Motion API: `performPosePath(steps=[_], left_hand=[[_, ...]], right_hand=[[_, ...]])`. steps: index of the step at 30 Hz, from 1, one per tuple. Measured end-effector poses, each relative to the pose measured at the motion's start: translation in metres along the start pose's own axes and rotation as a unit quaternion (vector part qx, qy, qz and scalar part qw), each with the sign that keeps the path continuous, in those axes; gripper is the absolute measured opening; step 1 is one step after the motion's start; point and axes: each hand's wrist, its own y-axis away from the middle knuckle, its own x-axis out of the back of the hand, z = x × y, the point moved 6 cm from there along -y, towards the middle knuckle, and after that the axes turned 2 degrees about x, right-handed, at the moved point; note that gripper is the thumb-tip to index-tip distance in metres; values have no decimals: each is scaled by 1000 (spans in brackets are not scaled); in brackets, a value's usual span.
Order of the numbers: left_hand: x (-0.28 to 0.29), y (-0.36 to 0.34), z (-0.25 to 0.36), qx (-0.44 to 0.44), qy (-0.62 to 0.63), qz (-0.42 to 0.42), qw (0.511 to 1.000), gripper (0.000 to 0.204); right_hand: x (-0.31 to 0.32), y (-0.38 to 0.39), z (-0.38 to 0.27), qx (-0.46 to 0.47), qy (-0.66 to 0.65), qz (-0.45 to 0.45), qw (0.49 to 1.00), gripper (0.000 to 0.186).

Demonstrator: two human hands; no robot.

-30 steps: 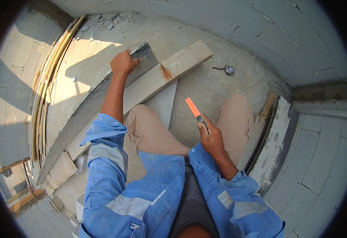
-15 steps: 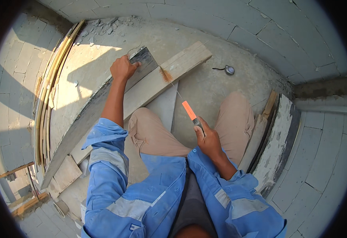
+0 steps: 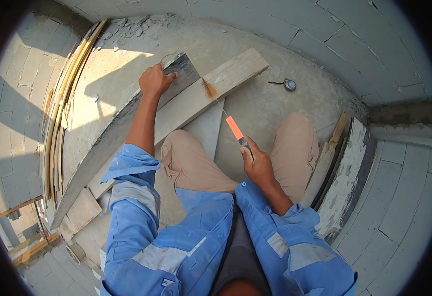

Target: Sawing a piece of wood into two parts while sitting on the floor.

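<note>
In my right hand (image 3: 259, 165) is a handsaw (image 3: 234, 128) with an orange and black handle. Its thin blade, seen nearly edge-on, runs forward to the end of a long grey board (image 3: 180, 85). My left hand (image 3: 155, 81) grips the upper edge of that board near its far end, the thumb pressed on its face. Beneath the board lies a thick pale wooden beam (image 3: 231, 74), set diagonally. Reddish-brown sawdust (image 3: 209, 90) has gathered on the beam where the blade meets the board's end.
A tape measure (image 3: 289, 85) rests on the concrete floor right of the beam. Long thin wood strips (image 3: 60, 118) lie along the left. Boards and a plaster-smeared plank (image 3: 343, 180) stand by my right knee. A grey block wall (image 3: 324, 39) closes the far side; rubble (image 3: 134, 29) lies at its foot.
My right hand and the saw have shifted slightly back and to the left. The left hand keeps its grip on the board. The whole view has moved a little.
</note>
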Motion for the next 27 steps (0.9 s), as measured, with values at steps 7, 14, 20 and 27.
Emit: performPosePath(steps=[7,14,20,27], left_hand=[[0,-2,22,-13,11,1,1000,64],[-9,-7,1,-2,6,-6,1000,66],[3,1,4,8,5,2,1000,63],[-10,-7,27,-22,17,11,1000,59]], right_hand=[[-59,-124,10,-32,100,-18,994,40],[-53,-97,12,-4,34,-3,999,42],[-2,2,18,49,-28,64,996,42],[-72,-152,26,-19,84,44,995,44]])
